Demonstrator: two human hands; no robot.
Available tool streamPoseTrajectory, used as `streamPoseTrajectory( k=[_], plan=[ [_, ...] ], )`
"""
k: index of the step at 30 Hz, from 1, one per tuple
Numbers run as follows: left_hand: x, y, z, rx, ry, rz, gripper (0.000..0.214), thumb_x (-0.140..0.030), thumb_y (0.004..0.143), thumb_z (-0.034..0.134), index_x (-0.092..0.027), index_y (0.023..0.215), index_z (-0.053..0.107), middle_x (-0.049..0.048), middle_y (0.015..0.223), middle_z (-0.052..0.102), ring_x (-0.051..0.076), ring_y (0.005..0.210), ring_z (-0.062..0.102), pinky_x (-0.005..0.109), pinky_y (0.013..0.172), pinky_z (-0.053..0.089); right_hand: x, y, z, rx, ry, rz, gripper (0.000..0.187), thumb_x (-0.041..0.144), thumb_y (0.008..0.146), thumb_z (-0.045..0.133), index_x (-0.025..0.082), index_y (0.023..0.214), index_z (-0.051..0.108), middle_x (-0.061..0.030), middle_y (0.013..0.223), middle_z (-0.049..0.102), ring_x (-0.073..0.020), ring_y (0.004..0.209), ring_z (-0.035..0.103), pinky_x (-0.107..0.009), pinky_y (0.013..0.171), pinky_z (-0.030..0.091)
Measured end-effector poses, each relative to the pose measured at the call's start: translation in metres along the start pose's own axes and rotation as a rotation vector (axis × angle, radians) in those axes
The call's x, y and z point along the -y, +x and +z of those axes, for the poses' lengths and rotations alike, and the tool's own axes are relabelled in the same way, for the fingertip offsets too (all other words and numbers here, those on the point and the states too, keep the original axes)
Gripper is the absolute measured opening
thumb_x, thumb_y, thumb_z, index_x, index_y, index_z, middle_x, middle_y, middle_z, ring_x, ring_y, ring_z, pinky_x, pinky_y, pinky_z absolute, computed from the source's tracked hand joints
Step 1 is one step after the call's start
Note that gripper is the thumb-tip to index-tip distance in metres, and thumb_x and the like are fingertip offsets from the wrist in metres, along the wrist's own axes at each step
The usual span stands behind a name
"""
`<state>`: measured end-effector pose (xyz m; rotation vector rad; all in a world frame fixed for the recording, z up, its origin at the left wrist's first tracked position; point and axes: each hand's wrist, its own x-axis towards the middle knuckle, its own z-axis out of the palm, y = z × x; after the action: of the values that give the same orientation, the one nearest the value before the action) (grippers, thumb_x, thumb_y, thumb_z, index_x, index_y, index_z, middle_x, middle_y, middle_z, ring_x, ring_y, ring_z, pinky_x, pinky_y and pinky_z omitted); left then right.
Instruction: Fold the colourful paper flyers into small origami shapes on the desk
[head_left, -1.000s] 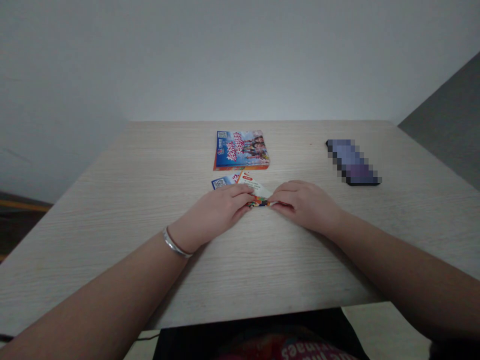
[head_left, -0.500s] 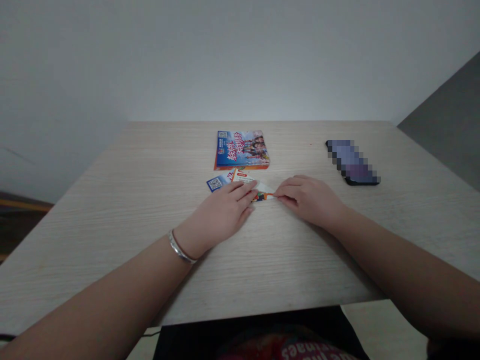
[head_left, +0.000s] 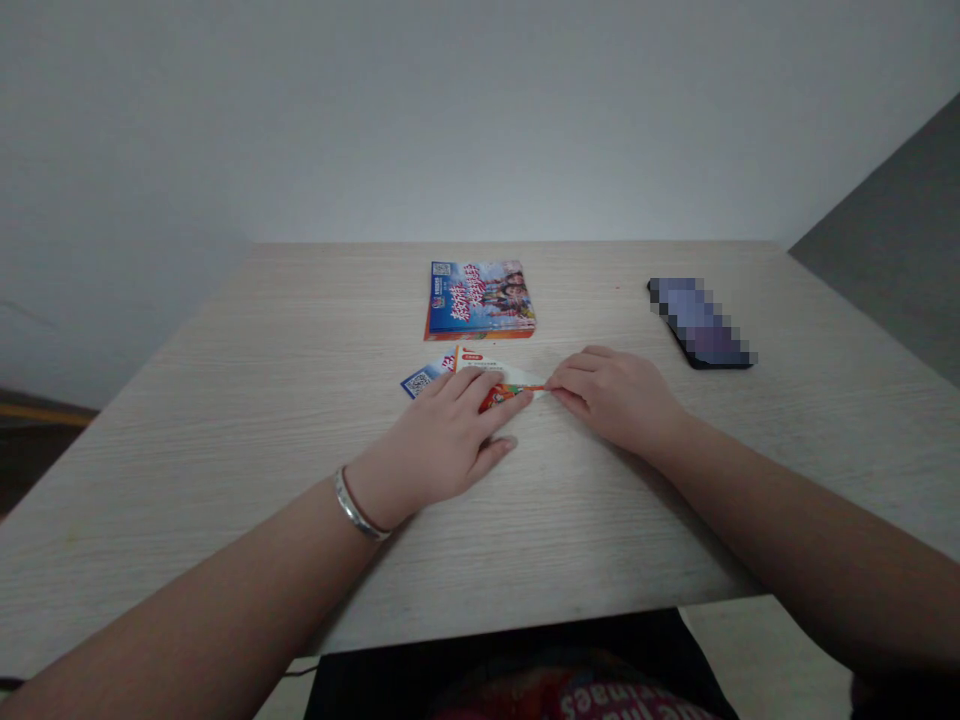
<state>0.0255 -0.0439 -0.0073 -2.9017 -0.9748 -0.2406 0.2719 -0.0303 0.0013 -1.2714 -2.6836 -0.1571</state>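
A printed paper leaflet (head_left: 480,362), partly folded, lies on the table in front of me. My left hand (head_left: 450,430) lies flat across it, fingers spread, the index fingertip near the leaflet's right part. At the leaflet's narrow right tip, my right hand (head_left: 611,395) pinches the paper between thumb and fingers. A blue corner with a QR code (head_left: 424,380) sticks out to the left of the left hand. Much of the paper is hidden under the left hand.
Behind the leaflet lies a stack of blue printed leaflets (head_left: 480,298) with orange edges. A phone (head_left: 701,322) with a blurred screen rests at the right. The pale wooden table (head_left: 300,330) meets a white wall (head_left: 480,120) at the back.
My left hand has slid slightly down, its fingers spreading wider and the index reaching right along the paper. My right hand keeps its pinch nearly in place. The paper's left part has turned slightly.
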Motion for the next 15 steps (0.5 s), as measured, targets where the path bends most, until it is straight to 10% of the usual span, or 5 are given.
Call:
streamPoseTrajectory(
  k=[15],
  plan=[
    [0.003,0.003,0.008,0.032,-0.075,-0.003,0.059,-0.052,0.099,0.040,-0.018,0.148,0.039,0.0127,0.153,0.042,0.033,0.140,0.039,0.052,0.117,0.031,-0.006,0.003,0.002,0.000,0.005,0.060,0.024,0.024,0.096,0.052,0.020,0.101,0.075,-0.0046,0.106,0.076,-0.0234,0.096,0.067,-0.035,0.080,0.050]
  ],
)
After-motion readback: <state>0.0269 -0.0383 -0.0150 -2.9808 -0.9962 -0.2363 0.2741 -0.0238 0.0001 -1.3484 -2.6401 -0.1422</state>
